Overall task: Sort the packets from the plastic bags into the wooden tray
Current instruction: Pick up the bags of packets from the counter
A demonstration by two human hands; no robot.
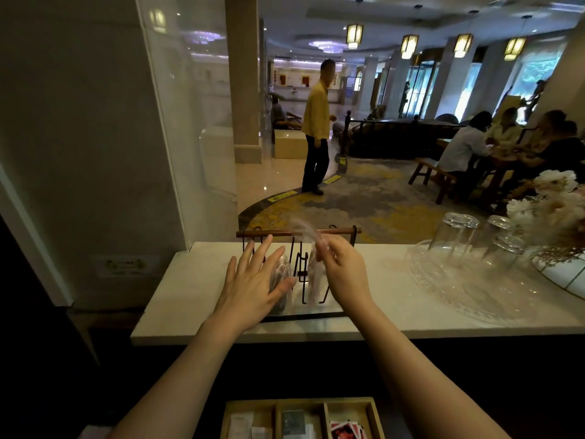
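The left hand [253, 280] lies flat, fingers straight and spread, against a clear bag [281, 280] of dark packets standing in the left part of the wire rack [300, 264]. The right hand [340, 264] pinches the blurred top of a second bag [315, 280], its grip clamped on the plastic; what that bag holds is too blurred to tell. Both bags sit in the rack on the white surface [380, 308], far from the tray [300, 418], which lies near the person at the bottom edge.

Risks, as I judge them: the pinched plastic looks thin and slack, so a sharp pull could tear it or tip packets onto the surface or down the dark gap before the tray. The flat left hand only steadies its bag; a shove could topple it or shift the light rack. The upturned glasses [468, 236] on the glass platter [474, 289] to the right stand near enough for a swinging elbow.

The tray has three compartments: pale packets in the left, a grey packet in the middle, red ones in the right. Only its far part shows.
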